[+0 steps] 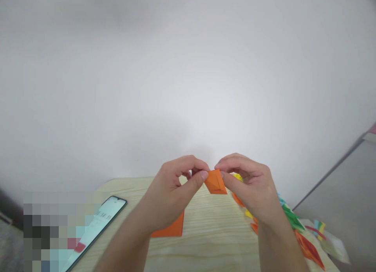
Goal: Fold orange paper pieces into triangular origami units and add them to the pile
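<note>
A small folded piece of orange paper (215, 182) is held up above the table, between my two hands. My left hand (180, 186) pinches its upper left corner between thumb and forefinger. At its upper right edge, my right hand (249, 182) grips the paper the same way. Fold lines and a layered flap show on the side facing me. Below my left wrist lies a flat sheet of orange paper (172, 229), partly hidden by the forearm.
A phone (100, 225) with a lit screen lies on the wooden table (217, 240) at left, partly pixelated. Several colourful folded papers (308, 246) lie at right, partly behind my right arm. A clear plastic bag (335, 244) is by the right edge. A white wall (188, 88) stands behind.
</note>
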Action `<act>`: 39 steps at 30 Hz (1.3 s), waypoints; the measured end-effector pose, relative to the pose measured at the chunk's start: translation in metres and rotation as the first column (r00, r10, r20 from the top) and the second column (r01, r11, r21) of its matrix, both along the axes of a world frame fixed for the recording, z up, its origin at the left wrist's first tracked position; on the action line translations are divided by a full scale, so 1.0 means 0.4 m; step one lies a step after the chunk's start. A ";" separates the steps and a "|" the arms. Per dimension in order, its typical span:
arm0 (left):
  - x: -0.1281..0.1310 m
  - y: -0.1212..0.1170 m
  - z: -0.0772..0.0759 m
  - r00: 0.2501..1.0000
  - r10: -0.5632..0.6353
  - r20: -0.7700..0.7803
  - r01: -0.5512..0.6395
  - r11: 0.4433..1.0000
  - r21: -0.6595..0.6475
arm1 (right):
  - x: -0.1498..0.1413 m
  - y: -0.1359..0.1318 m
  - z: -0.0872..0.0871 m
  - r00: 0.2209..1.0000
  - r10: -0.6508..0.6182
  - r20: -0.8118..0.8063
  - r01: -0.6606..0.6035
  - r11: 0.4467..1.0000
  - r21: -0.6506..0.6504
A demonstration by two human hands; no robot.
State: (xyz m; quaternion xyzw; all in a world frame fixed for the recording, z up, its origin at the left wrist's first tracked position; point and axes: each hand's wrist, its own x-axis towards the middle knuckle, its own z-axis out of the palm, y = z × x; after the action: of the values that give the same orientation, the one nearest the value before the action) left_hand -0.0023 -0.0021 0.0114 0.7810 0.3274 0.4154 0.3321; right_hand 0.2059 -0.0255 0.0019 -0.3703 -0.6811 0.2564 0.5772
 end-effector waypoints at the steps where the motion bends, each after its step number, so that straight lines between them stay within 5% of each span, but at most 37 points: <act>1: -0.001 0.000 0.001 1.000 -0.007 -0.005 0.007 1.000 -0.007 | 0.001 -0.001 0.001 1.000 -0.005 0.010 0.005 1.000 0.014; 17: -0.016 -0.009 0.011 0.997 -0.043 -0.065 0.038 0.996 -0.078 | 0.004 -0.011 0.010 0.995 0.003 0.095 -0.008 0.999 0.050; 25: -0.014 -0.014 0.013 0.997 -0.014 -0.081 0.010 0.998 -0.056 | 0.002 -0.012 0.004 0.997 0.082 0.009 -0.082 0.995 -0.053; 32: -0.011 -0.015 0.013 0.993 0.026 -0.116 -0.028 0.999 -0.019 | 0.007 -0.017 0.011 0.993 0.038 0.107 -0.036 0.999 -0.019; 39: -0.005 -0.021 0.021 0.994 0.033 -0.108 -0.031 0.999 0.022 | 0.001 -0.013 0.008 0.998 0.054 0.036 -0.053 0.998 -0.017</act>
State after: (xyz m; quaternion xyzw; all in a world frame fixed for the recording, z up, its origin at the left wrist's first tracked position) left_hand -0.0043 -0.0104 0.0197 0.8004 0.3531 0.3809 0.2993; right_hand 0.2064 -0.0307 0.0052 -0.3612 -0.6991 0.2705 0.5547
